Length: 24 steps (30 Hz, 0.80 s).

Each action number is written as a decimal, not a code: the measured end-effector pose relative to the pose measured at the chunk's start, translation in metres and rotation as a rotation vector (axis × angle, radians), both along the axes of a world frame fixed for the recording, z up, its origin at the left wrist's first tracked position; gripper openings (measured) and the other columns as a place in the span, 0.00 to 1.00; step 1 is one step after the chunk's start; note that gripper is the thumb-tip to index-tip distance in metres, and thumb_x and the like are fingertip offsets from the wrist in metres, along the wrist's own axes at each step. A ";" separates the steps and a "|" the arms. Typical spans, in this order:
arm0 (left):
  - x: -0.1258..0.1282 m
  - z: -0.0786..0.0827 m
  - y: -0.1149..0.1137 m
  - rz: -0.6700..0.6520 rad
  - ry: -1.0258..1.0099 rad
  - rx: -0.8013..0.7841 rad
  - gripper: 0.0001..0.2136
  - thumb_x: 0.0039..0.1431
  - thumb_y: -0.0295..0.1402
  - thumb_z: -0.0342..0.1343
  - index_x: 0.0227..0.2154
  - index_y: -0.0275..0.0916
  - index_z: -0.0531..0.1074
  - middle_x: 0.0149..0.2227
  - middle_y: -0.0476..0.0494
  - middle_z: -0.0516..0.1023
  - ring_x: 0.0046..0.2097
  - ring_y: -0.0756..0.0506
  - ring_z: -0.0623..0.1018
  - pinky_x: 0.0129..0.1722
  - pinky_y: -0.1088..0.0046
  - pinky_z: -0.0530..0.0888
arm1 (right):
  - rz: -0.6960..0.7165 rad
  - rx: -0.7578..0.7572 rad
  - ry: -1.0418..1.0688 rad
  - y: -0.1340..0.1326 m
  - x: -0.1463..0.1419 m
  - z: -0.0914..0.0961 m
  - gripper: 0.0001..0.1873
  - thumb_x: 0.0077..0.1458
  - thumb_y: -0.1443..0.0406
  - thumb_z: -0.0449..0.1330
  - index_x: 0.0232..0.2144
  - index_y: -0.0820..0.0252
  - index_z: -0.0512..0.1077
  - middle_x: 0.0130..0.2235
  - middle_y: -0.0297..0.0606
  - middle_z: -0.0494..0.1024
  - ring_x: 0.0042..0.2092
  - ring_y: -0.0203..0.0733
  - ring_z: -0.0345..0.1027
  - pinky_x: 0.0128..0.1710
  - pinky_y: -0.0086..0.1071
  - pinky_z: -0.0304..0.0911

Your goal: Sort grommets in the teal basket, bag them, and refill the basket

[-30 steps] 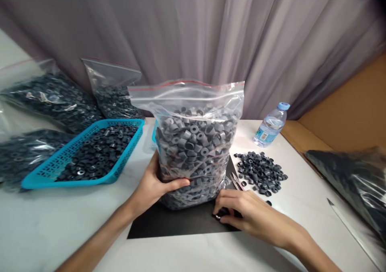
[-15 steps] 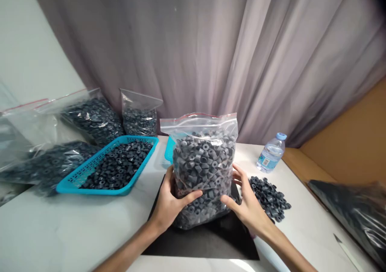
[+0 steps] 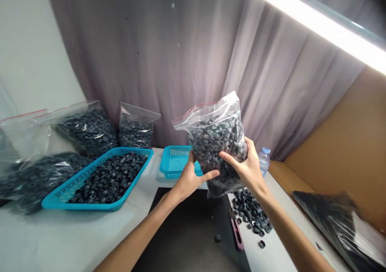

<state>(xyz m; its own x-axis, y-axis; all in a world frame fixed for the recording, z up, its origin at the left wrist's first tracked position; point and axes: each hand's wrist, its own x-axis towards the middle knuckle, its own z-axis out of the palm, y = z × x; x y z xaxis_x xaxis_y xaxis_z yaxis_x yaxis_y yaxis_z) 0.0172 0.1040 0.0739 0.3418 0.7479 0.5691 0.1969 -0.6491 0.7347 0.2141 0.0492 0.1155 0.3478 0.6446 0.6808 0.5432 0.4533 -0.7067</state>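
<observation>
A clear zip bag (image 3: pixel 221 137) full of small dark grey plastic rings is held up between my two hands, tilted, above the black mat (image 3: pixel 187 232). My left hand (image 3: pixel 193 177) grips its lower left side, thumb across the front. On the right side my right hand (image 3: pixel 245 163) clasps the bag, thumb also in front; most other fingers are hidden behind it. Beneath the bag, a single loose ring (image 3: pixel 217 238) lies on the mat. Pink-handled thread snips (image 3: pixel 236 230) rest at the mat's right edge beside a pile of loose rings (image 3: pixel 251 211).
At left stands a blue basket (image 3: pixel 50 201) of rings, with several filled bags (image 3: pixel 90 129) behind and beside it. A second blue basket (image 3: pixel 169 163) sits behind my hands. A water bottle (image 3: pixel 264 161) and a dark plastic bag (image 3: pixel 331 219) are at right.
Both hands have lifted the bag off the mat and tilted it, moving it slightly right. The second basket, the snips and a loose ring have come into sight. The view has tipped upward.
</observation>
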 end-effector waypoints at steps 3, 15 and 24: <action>-0.013 -0.015 0.017 0.091 0.296 0.030 0.43 0.56 0.54 0.65 0.69 0.43 0.54 0.69 0.32 0.64 0.69 0.33 0.65 0.66 0.53 0.66 | -0.061 0.013 -0.208 0.013 0.020 0.012 0.45 0.44 0.42 0.72 0.59 0.53 0.66 0.58 0.46 0.74 0.59 0.61 0.68 0.60 0.54 0.63; -0.044 -0.036 0.029 0.108 0.570 0.053 0.10 0.65 0.38 0.57 0.46 0.42 0.74 0.50 0.41 0.80 0.55 0.34 0.76 0.62 0.49 0.64 | -0.104 -0.151 -0.535 0.055 0.064 0.003 0.47 0.47 0.35 0.65 0.59 0.55 0.65 0.57 0.49 0.75 0.57 0.64 0.69 0.57 0.55 0.64; -0.061 -0.033 0.041 -0.109 0.520 -0.068 0.10 0.60 0.43 0.62 0.38 0.42 0.74 0.42 0.48 0.82 0.47 0.42 0.80 0.47 0.69 0.74 | -0.085 -0.189 -0.813 0.071 0.055 0.001 0.51 0.45 0.30 0.61 0.61 0.55 0.67 0.51 0.50 0.78 0.52 0.65 0.71 0.52 0.54 0.65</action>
<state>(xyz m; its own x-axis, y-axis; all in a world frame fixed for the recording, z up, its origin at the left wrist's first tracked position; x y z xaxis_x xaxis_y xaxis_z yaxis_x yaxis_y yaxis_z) -0.0440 0.1453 0.0411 0.6439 0.7212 0.2554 0.4801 -0.6408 0.5991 0.2692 0.1205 0.1163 -0.1524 0.7667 0.6237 0.9433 0.3011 -0.1396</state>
